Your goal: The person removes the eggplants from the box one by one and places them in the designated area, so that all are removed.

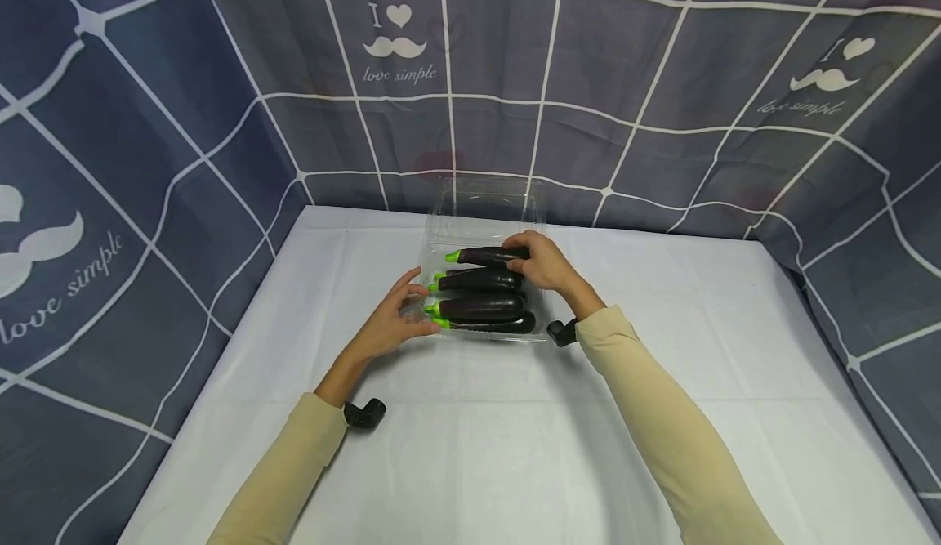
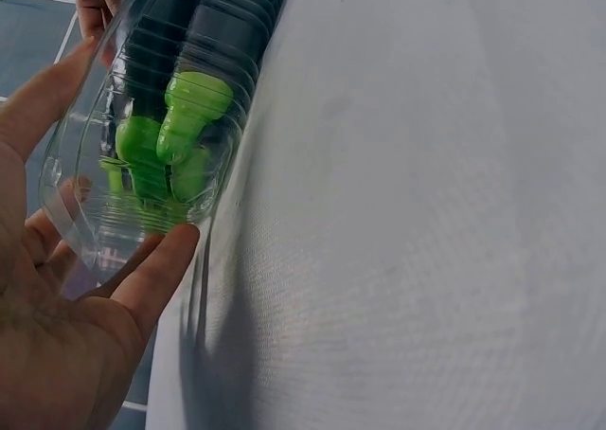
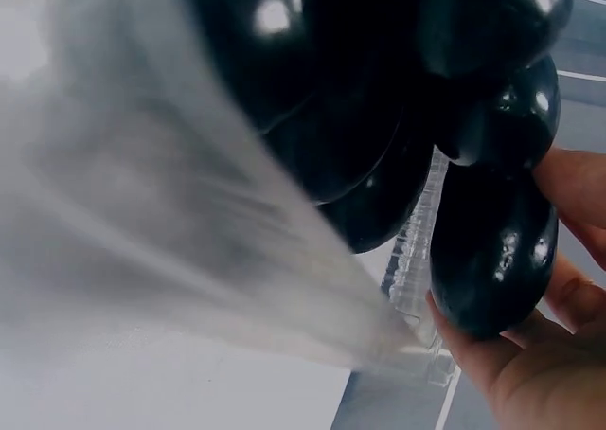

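Several dark eggplants (image 1: 481,309) with bright green stem ends lie side by side, some stacked, in a clear plastic container (image 1: 540,328). My right hand (image 1: 542,261) grips the blunt right end of the farthest eggplant (image 1: 478,256). In the right wrist view, thumb and fingers lie around that eggplant (image 3: 492,259). My left hand (image 1: 387,322) holds the container's left end, thumb on the near corner and fingers spread to the far side. The left wrist view shows this hand (image 2: 76,345) against the ribbed clear wall (image 2: 104,236), close to the green stems (image 2: 194,108).
The container's clear lid (image 1: 488,202) stands raised at the back, by the dark grid-patterned curtain (image 1: 500,136). A white cloth (image 1: 470,447) covers the table. In the right wrist view, the blurred transparent container wall (image 3: 189,212) covers much of the left side.
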The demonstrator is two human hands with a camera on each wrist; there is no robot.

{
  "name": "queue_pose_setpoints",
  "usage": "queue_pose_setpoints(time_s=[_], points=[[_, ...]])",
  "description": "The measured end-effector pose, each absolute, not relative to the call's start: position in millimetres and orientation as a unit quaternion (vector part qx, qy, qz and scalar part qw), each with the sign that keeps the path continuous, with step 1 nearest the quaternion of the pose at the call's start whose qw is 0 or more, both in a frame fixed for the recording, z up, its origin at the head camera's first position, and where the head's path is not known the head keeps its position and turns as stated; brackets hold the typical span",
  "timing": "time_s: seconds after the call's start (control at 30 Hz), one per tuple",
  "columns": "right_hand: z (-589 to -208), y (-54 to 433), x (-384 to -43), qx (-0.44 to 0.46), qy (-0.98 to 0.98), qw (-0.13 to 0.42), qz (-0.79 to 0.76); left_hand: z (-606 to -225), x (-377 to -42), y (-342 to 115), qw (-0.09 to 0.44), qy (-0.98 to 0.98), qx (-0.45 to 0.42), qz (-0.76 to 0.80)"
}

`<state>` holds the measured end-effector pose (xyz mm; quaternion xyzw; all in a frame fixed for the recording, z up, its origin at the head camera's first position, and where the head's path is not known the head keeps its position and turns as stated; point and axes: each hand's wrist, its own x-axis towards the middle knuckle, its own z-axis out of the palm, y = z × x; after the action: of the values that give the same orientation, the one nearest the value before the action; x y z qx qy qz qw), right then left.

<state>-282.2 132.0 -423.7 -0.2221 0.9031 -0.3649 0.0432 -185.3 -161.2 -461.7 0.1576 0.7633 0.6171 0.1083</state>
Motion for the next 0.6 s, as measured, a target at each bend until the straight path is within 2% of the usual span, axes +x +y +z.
queue_pose_setpoints(time_s=[0.2, 0.6], points=[[-426, 138, -278, -0.211, 0.895, 0.035, -0.392, -462, -185, -160, 0.109, 0.763, 0.154, 0.618], [-425, 146, -271, -0.217, 0.886, -0.014, -0.41, -461, -185, -160, 0.106, 0.777, 0.145, 0.603]])
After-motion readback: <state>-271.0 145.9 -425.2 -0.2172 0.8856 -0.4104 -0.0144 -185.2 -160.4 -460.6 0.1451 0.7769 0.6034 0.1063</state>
